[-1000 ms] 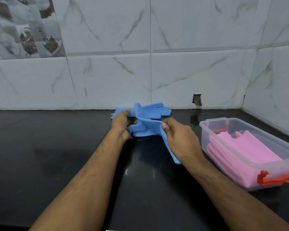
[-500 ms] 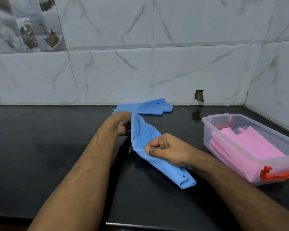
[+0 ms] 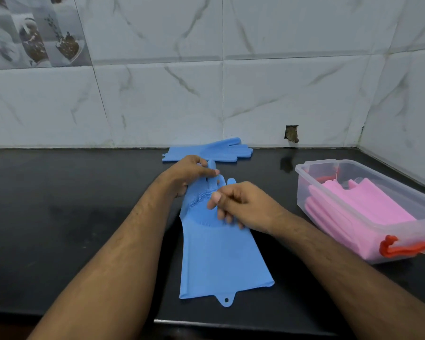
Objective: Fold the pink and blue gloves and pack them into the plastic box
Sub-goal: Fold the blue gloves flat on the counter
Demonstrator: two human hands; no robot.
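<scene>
On the dark counter (image 3: 59, 229), one blue glove (image 3: 216, 253) is now lying spread flat, cuff toward the person, where half a second ago it was hanging twisted. The left hand (image 3: 189, 175) is pinching its fingers; the right hand (image 3: 241, 207) is resting half-curled on the palm. Folding looks ready to begin. The second blue glove (image 3: 211, 150) is waiting by the wall; pink gloves (image 3: 363, 212) are sitting in the plastic box (image 3: 304, 182).

Blue gloves (image 3: 221, 253); pink gloves (image 3: 361, 212) in clear box (image 3: 329, 165), red latches (image 3: 407, 247); black counter (image 3: 59, 217); white marbled tiles (image 3: 280, 94).
</scene>
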